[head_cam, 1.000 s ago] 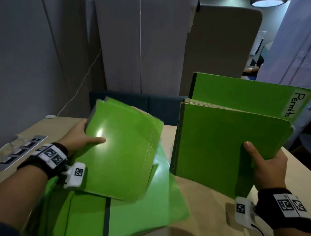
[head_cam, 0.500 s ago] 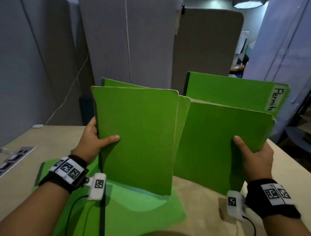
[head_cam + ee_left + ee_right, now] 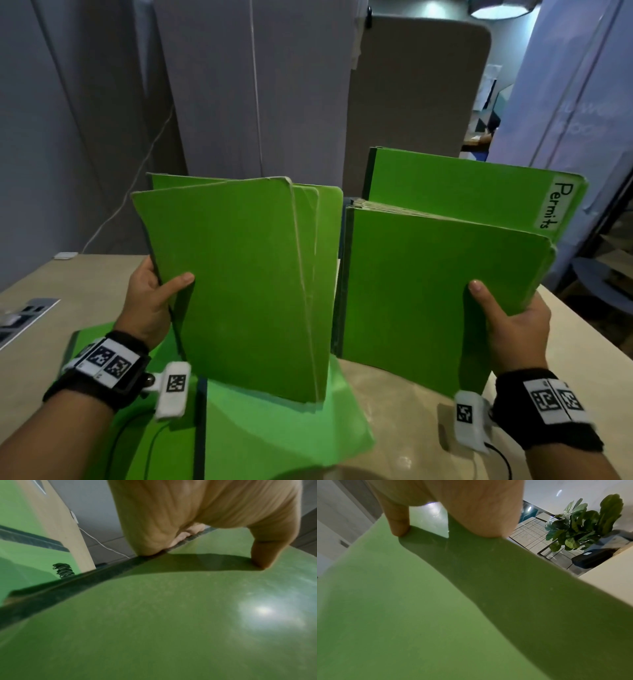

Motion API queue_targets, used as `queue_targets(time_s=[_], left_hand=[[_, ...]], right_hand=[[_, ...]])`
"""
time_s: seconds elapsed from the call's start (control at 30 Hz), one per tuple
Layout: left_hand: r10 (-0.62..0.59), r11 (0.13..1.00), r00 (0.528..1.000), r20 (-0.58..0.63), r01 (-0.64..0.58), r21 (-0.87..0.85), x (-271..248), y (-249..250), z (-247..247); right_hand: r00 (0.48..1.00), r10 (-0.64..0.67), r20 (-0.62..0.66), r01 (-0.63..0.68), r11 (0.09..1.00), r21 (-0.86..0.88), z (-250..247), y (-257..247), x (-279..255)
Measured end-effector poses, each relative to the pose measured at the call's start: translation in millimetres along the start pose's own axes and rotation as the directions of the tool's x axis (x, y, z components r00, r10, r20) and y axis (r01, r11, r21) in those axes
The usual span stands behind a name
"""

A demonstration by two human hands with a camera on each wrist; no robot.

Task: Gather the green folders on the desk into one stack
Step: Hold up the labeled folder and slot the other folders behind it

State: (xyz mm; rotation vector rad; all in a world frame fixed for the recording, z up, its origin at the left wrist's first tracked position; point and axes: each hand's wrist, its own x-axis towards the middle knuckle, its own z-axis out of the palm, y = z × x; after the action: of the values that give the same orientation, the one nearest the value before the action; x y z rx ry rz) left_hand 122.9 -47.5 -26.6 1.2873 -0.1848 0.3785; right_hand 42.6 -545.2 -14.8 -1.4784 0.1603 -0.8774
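Note:
My left hand (image 3: 156, 301) grips a bundle of green folders (image 3: 239, 284) by its left edge, thumb across the front cover, and holds it upright on its lower edge. My right hand (image 3: 507, 318) grips a second upright bundle of green folders (image 3: 424, 291) at its right edge; a rear folder bears a "Permits" label (image 3: 555, 205). The two bundles stand side by side, their inner edges nearly meeting. More green folders (image 3: 274, 431) lie flat on the desk (image 3: 404, 411) under the left bundle. The left wrist view shows my thumb (image 3: 264, 553) on the cover (image 3: 171, 615); in the right wrist view my thumb (image 3: 397, 520) presses the folder face (image 3: 419, 608).
A power outlet strip (image 3: 24, 315) is set into the desk at the far left. Grey partition panels (image 3: 239, 102) and a white cable (image 3: 137, 192) stand behind the desk. The desk's right edge (image 3: 589, 329) drops off beside my right hand.
My left hand has raised its bundle from a tilted, low position to upright and brought it beside the right bundle. The right bundle has stayed upright in my right hand.

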Motion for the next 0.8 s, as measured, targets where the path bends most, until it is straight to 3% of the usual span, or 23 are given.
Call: queue_targets(time_s=[0.17, 0.37, 0.5, 0.7, 0.8], left_hand=[[0.004, 1.000, 0.999, 0.051, -0.003, -0.013, 1.1, 5.5, 22.8], [-0.032, 0.976, 0.996, 0.089, 0.012, 0.218, -9.3, -5.5, 103.7], [-0.098, 0.973, 0.990, 0.103, 0.074, 0.220, -21.9, -28.4, 150.3], [-0.203, 0.958, 0.942, 0.267, 0.135, 0.253, -46.0, -44.7, 215.5], [-0.235, 0.950, 0.932, 0.276, 0.159, 0.270, -50.1, -48.4, 235.4]], right_hand=[[1.000, -0.017, 0.016, 0.017, 0.999, 0.031, 2.5, -4.5, -3.0], [0.999, -0.033, 0.009, 0.032, 0.992, 0.119, 8.0, -16.2, -12.8], [1.000, -0.025, 0.003, 0.024, 0.991, 0.133, 6.9, -19.7, -17.1], [0.999, -0.013, 0.031, 0.010, 0.994, 0.110, 3.5, -17.9, -20.9], [0.998, -0.007, 0.062, 0.001, 0.995, 0.102, 4.4, -17.9, -19.1]])
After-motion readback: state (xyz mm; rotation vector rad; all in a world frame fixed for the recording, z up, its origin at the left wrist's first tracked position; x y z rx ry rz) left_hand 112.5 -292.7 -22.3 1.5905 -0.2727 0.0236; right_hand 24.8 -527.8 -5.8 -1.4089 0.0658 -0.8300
